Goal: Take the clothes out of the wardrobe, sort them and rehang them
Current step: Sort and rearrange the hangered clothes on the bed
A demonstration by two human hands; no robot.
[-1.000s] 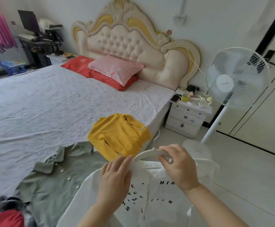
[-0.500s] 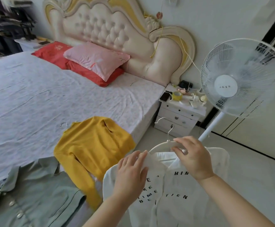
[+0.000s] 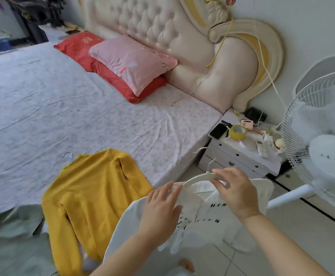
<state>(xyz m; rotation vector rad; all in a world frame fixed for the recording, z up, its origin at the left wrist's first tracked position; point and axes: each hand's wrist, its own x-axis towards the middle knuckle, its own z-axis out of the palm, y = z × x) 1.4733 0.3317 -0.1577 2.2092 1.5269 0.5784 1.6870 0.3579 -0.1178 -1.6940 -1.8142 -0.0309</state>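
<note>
Feed as I read it: right hand pinches white hanger carrying white shirt; left hand rests, fingers straight, on its shoulder, beside yellow sweater.

Measured from my hands, the widest free stretch is the bare bed sheet from ten to twelve o'clock. Nothing lies on it until the pillows against the headboard. At nine o'clock the yellow sweater covers the mattress edge, and the green shirt lies beyond it at eight. The cluttered nightstand stands near at one o'clock. The fan and its slanted pole close off three o'clock. The tiled floor lies open at four to five. At six the white shirt hangs across the way.
</note>
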